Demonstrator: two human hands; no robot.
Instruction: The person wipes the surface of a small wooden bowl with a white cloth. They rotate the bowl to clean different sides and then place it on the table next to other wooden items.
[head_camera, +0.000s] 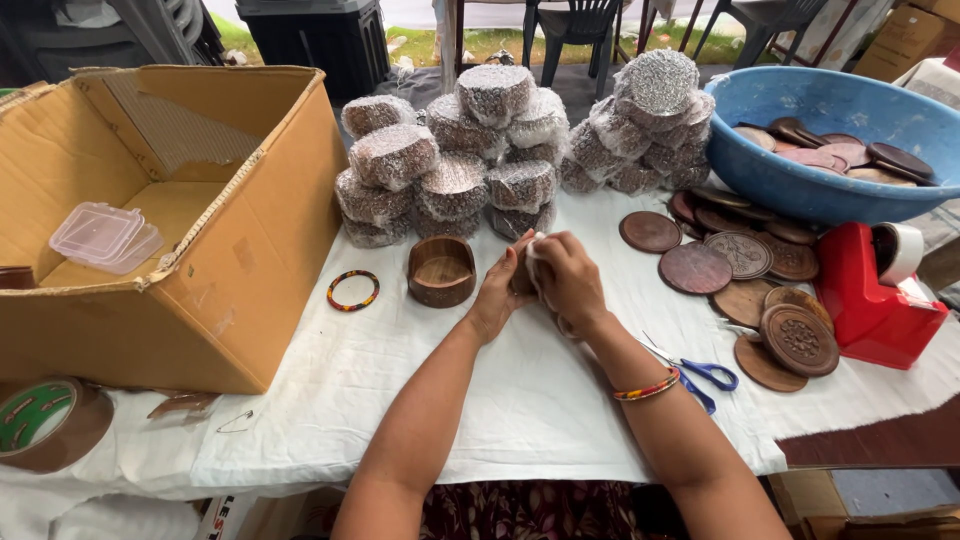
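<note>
1. Wooden and round, a small piece (522, 275) sat pinched between both hands over the middle of the counter (520, 400); white wrap covered its top, and most of it was hidden behind the fingers.
2. Curled over it from the right, the right hand (568, 280) pressed the wrap down with bent fingers; the left hand (503, 290) cupped it from the left, thumb and fingers closed against its side — neither hand was spread.
3. One risk, as I judged it: the wrap looked only partly drawn round, so a loosened pinch could have let it spring back or the piece drop onto the cloth.
4. Just left of the hands stood an open wooden bowl (441, 271), near enough that a sweeping left wrist could have knocked it toward the beaded bangle (353, 290).
5. Blue-handled scissors (700, 375) lay beside the right forearm — an elbow drawn back could have caught them.
6. Behind the hands, the wrapped bundles (450, 165) were stacked high; a forward nudge might have toppled them.
7. Bare carved discs (740, 270) lay to the right.
</note>
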